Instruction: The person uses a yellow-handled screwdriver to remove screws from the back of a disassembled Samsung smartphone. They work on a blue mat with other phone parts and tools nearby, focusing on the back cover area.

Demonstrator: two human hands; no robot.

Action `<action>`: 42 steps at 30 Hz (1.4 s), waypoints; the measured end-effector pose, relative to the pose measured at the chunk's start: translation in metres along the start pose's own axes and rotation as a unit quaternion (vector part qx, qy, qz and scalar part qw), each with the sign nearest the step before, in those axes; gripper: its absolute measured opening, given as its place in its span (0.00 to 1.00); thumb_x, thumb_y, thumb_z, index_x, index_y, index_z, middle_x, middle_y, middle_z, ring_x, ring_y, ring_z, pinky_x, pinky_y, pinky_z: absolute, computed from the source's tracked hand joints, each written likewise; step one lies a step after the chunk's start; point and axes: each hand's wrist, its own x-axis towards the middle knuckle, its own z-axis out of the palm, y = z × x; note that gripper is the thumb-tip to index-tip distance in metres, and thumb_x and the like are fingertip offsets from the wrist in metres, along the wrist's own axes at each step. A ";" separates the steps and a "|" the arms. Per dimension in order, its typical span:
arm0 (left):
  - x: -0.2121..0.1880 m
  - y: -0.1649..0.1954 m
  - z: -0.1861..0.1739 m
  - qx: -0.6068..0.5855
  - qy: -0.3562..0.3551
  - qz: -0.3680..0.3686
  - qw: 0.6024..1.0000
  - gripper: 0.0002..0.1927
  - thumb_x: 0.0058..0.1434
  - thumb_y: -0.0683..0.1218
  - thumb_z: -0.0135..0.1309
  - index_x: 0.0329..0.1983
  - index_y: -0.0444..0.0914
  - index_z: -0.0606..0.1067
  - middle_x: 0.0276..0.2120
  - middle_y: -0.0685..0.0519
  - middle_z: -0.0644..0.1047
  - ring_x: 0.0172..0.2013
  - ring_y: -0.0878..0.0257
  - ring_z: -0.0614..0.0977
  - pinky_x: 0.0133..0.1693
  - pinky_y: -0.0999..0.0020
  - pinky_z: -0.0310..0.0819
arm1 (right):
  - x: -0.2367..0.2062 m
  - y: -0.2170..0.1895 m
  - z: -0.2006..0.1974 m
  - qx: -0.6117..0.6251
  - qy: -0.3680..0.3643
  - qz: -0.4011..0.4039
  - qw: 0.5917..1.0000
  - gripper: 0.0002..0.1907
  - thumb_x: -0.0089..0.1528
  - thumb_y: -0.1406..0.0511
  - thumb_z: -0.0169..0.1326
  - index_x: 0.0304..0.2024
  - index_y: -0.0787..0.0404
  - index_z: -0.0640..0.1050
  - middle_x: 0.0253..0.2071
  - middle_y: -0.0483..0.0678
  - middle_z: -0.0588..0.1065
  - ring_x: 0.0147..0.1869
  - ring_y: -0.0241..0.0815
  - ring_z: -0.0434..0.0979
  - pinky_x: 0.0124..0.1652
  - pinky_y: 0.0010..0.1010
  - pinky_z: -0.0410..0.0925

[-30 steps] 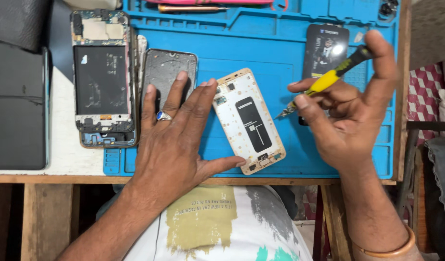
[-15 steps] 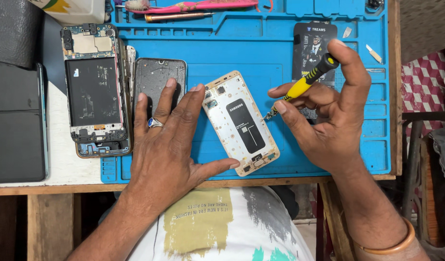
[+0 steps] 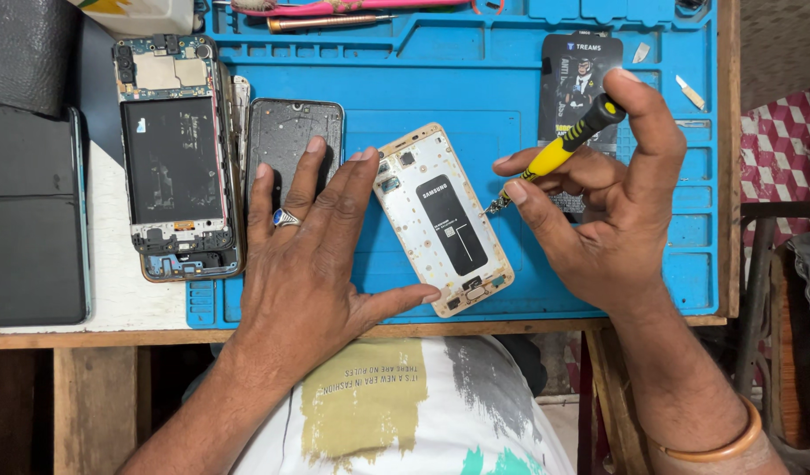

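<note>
The opened gold-framed phone with its white inner plate and black battery (image 3: pixel 443 220) lies tilted on the blue silicone repair mat (image 3: pixel 440 84), near its front edge. The left hand (image 3: pixel 308 251) lies flat, fingers spread, its fingertips and thumb touching the phone's left edge and lower end. The right hand (image 3: pixel 612 215) pinches a yellow-handled screwdriver with a black cap (image 3: pixel 559 151), whose tip meets the phone's right edge. 2 stripped phone bodies (image 3: pixel 176 158) lie to the left.
</note>
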 end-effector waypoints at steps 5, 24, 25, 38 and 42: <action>-0.001 0.000 0.002 0.002 -0.002 -0.002 1.000 0.64 0.49 0.77 0.60 0.75 0.33 0.52 0.69 0.39 0.66 0.75 0.42 0.50 0.70 0.34 0.24 | -0.002 0.003 0.000 0.017 0.001 -0.010 1.000 0.45 0.69 0.82 0.57 0.74 0.53 0.43 0.56 0.55 0.72 0.55 0.48 0.83 0.52 0.31 0.81; 0.002 0.000 0.006 0.003 0.007 0.004 1.000 0.63 0.49 0.78 0.59 0.74 0.32 0.55 0.68 0.38 0.67 0.74 0.42 0.50 0.70 0.34 0.25 | 0.000 0.005 -0.001 0.001 0.001 -0.021 1.000 0.45 0.67 0.82 0.57 0.74 0.55 0.44 0.60 0.58 0.69 0.54 0.50 0.83 0.51 0.32 0.82; 0.001 0.000 0.005 0.003 0.006 0.003 1.000 0.63 0.48 0.78 0.60 0.74 0.33 0.55 0.68 0.38 0.67 0.74 0.42 0.50 0.70 0.34 0.25 | -0.001 0.004 -0.001 0.003 0.001 -0.019 1.000 0.46 0.68 0.82 0.57 0.74 0.55 0.44 0.59 0.58 0.70 0.54 0.50 0.83 0.51 0.32 0.82; 0.002 0.000 0.005 -0.004 0.008 0.006 1.000 0.63 0.48 0.77 0.61 0.74 0.32 0.55 0.67 0.37 0.67 0.74 0.39 0.51 0.69 0.32 0.25 | -0.002 -0.002 0.000 -0.037 0.008 -0.041 0.998 0.42 0.64 0.82 0.59 0.69 0.60 0.48 0.61 0.59 0.64 0.54 0.50 0.84 0.48 0.31 0.83; 0.003 0.000 0.005 -0.008 0.005 0.003 1.000 0.63 0.48 0.77 0.61 0.74 0.33 0.55 0.67 0.37 0.67 0.73 0.38 0.52 0.69 0.31 0.25 | -0.003 -0.003 0.002 -0.065 0.019 -0.073 0.995 0.43 0.62 0.82 0.63 0.68 0.60 0.51 0.62 0.57 0.62 0.53 0.51 0.83 0.50 0.33 0.83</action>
